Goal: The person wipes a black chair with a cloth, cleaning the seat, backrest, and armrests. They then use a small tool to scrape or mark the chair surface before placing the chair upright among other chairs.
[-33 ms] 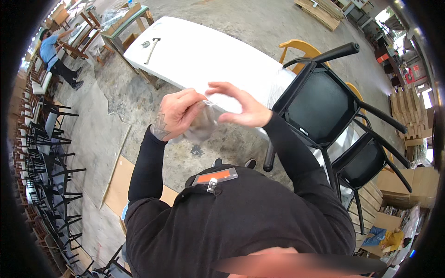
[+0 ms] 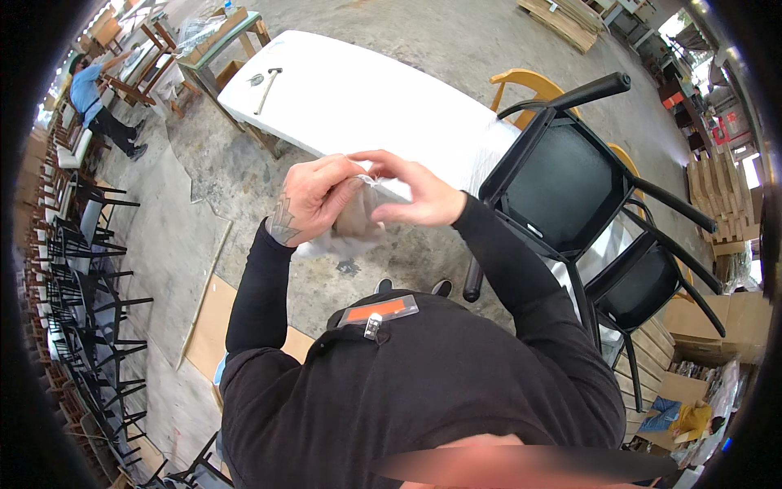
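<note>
My left hand (image 2: 316, 198) is closed, pinching the top edge of a clear plastic bag (image 2: 358, 216) between thumb and fingers. The bag hangs below it in front of my body; what it contains, if anything, is too blurred to name. Beside the bag's top, my right hand (image 2: 419, 191) has its fingers curved and its thumb apart from them. Its fingertips reach the bag's edge near my left fingers, while the thumb lies by the bag's side. Beyond both hands stretches a white-covered table (image 2: 350, 90).
A hammer (image 2: 267, 90) lies on the table's far left, with a small dark item (image 2: 256, 79) beside it. Upturned black chairs (image 2: 562, 183) rest at the table's right end. Many black chairs (image 2: 98, 285) line the left side. One person (image 2: 94, 98) stands far left; another (image 2: 684, 420) is lower right.
My right hand has moved left, bringing its fingertips to the bag's top edge. The bag's hanging part has shifted shape slightly. My left hand keeps its pinch.
</note>
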### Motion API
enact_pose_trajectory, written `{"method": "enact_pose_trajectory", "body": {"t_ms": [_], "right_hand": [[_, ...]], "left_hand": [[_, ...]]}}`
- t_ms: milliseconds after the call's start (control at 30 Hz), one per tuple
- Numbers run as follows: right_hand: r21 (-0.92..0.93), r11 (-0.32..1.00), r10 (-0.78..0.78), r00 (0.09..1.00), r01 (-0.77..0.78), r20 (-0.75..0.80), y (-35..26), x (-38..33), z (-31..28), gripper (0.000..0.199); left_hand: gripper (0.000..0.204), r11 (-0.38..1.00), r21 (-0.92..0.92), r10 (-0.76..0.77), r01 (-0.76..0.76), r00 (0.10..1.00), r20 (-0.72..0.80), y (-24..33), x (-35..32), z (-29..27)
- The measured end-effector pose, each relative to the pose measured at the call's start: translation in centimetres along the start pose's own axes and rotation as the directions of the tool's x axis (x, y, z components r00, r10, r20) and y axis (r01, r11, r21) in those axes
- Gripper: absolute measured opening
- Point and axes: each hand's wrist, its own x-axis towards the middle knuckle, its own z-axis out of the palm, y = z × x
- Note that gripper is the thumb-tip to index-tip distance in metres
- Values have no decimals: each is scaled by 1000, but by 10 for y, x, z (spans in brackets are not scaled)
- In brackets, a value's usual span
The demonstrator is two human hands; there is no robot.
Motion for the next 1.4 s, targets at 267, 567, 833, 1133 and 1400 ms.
{"method": "enact_pose_trajectory", "body": {"t_ms": [267,567,833,1133,1400], "right_hand": [[-438,888,241,954,-143,177,41,17,-23,22],[-227,964,98,977,-142,-191,-2,12,-67,20],[-243,904,138,778,-352,-613,24,-2,-99,13],[-62,946,239,818,-317,-524,28,-26,-105,17],[804,591,481,828,-64,-288,-40,-1,-105,43]], "left_hand": [[10,987,9,-159,163,975,-154,-1,-10,-38],[18,829,455,-351,326,936,-31,-64,-43,-47],[14,629,573,-505,525,837,-213,-106,-81,-64],[13,787,-173,-614,592,778,-136,-96,-88,-101],[35,403,-912,-392,72,914,-101,-51,-13,-167]]}}
